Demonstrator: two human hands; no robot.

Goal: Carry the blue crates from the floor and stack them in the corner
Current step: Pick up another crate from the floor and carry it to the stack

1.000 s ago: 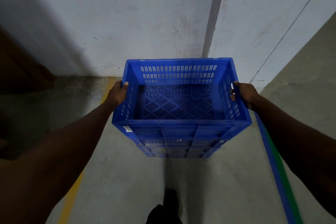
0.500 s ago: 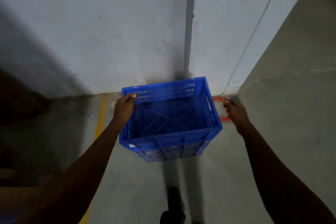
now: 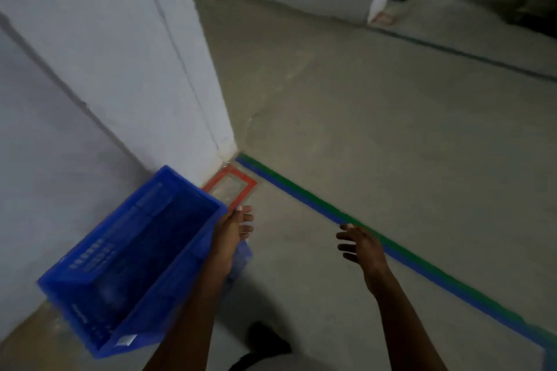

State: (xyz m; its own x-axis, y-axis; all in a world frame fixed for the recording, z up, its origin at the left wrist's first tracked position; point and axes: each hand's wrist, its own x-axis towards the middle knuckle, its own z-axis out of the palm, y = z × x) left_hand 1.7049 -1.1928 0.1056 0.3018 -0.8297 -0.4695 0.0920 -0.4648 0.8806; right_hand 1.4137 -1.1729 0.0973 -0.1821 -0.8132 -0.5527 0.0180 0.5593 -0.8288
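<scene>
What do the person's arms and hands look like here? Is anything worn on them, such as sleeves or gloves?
Both forearms are bare as far as the frame shows: no sleeves, no gloves. The left hand and right hand show no watch, ring or band, though the picture is blurred.

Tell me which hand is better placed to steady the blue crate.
Left. The left hand hangs open beside the blue perforated plastic crate rim; the right hand is open over bare floor, well away.
</scene>
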